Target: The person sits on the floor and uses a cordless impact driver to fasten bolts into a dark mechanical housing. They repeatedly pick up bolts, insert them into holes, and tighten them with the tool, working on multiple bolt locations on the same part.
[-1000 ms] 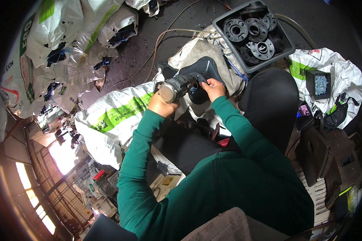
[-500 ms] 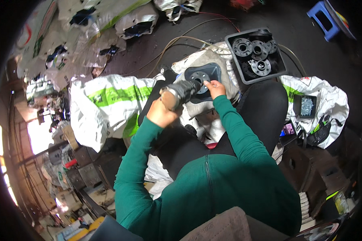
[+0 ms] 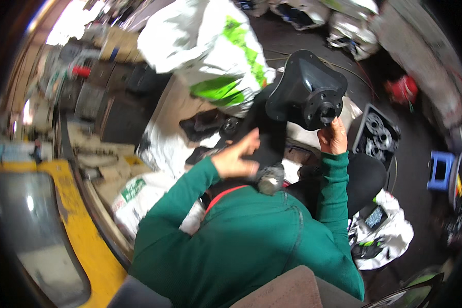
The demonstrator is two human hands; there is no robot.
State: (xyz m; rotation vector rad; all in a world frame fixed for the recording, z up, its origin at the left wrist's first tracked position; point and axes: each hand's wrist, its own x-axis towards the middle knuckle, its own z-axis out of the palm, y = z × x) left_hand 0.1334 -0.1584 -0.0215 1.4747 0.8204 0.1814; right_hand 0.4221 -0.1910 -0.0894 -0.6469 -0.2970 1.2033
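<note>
The right hand [image 3: 334, 137] pinches the flanged end of the black part [image 3: 305, 84], far and right of the spread, seemingly empty left hand [image 3: 237, 158]. Gripped one-sidedly, the part could tip; the ungripped driver [image 3: 270, 180], near, could slide if jostled.

Beyond the left hand [image 3: 233, 159] bulges a large white sack with green bands [image 3: 203, 46]; well to that hand's left stands a yellow-framed panel [image 3: 82, 220], and between them lies a white bag with a green patch [image 3: 143, 203]. Well right of the right hand [image 3: 333, 134] sits a blue plastic stool [image 3: 439, 171], with a red bundle [image 3: 403, 90] farther out beyond that hand
</note>
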